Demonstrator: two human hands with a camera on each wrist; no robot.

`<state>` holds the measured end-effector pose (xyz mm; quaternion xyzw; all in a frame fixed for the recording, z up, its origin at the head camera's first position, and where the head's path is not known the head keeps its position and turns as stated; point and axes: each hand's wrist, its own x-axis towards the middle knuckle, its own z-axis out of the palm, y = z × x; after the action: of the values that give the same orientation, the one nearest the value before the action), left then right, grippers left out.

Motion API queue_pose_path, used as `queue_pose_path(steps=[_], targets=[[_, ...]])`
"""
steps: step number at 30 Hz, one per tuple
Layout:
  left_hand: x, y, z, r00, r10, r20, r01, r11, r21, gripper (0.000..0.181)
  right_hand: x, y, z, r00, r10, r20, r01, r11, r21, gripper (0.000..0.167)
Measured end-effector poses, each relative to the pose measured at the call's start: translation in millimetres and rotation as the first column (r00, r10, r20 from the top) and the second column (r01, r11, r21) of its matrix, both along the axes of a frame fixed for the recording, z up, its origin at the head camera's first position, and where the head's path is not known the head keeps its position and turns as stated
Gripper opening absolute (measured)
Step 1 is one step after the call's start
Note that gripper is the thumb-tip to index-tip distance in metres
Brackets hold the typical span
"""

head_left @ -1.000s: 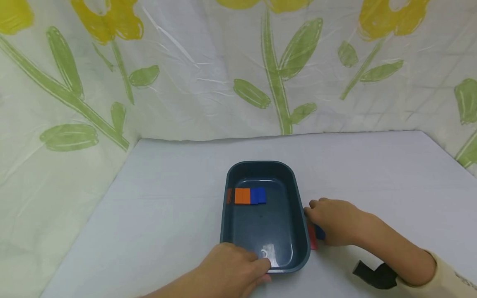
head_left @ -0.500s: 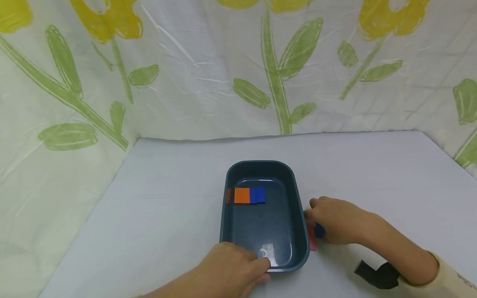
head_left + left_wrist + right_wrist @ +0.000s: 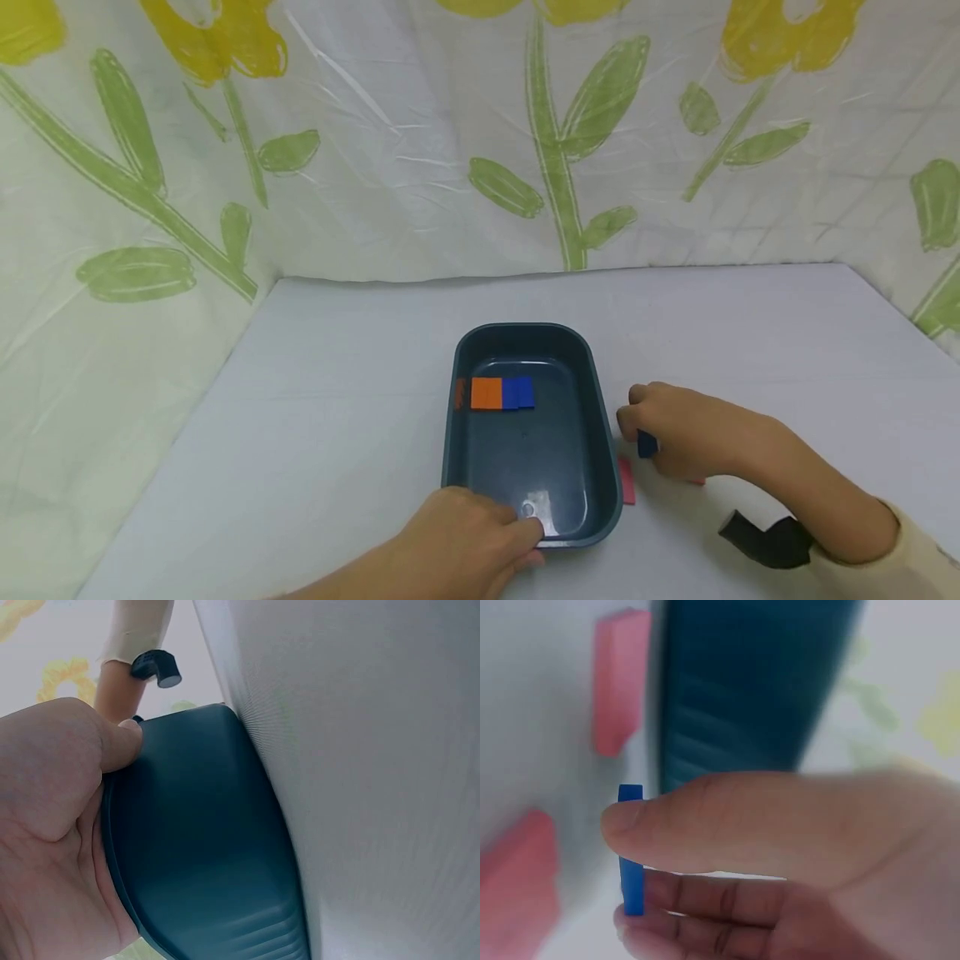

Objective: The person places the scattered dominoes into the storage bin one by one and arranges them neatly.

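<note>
A dark teal plastic tray [image 3: 525,467] stands on the table, and my left hand [image 3: 472,533] grips its near rim. In the left wrist view the thumb lies over the rim of the tray [image 3: 202,825]. Inside it, orange blocks [image 3: 486,393] and blue blocks [image 3: 517,393] lie side by side in a row. To the right of the tray, my right hand [image 3: 690,429] pinches a flat blue block [image 3: 632,889] between thumb and fingers. A pink-red block [image 3: 627,481] lies beside the tray's right wall. Another pink-red block [image 3: 521,885] is partly hidden under the right hand in the head view.
A black curved wrist mount [image 3: 768,542] sits on the right forearm. The white table [image 3: 337,375] extends around the tray. Behind it hangs a white sheet [image 3: 420,167] printted with yellow flowers and green leaves.
My right hand has lifted the blue block and drawn slightly away from the tray, uncovering part of a second pink-red block. The left hand stays on the rim.
</note>
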<state>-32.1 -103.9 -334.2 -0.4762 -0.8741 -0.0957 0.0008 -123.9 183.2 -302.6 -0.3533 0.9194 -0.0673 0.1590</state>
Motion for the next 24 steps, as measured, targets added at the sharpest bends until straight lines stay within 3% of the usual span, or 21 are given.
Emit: queue_pose_path(steps=[7,15,24], targets=[[0.4,-1.0,-1.9,1.0,-0.006,-0.019,0.006,0.999,0.033,0.023,-8.0,-0.8,21.6,1.0,0.003,0.006,-0.003,1.0,0.014,0.032],[-0.4,-1.8,-1.5,1.0,-0.006,-0.018,0.006,1.0,0.028,0.023,-24.2,-2.6,49.3,0.997,0.083,0.006,-0.083,0.996,-0.043,0.027],[-0.6,-1.6,-2.7,1.0,-0.007,-0.005,0.007,0.999,0.036,0.023,-40.5,-28.6,65.9,0.986,0.164,0.004,-0.164,0.985,-0.056,0.025]])
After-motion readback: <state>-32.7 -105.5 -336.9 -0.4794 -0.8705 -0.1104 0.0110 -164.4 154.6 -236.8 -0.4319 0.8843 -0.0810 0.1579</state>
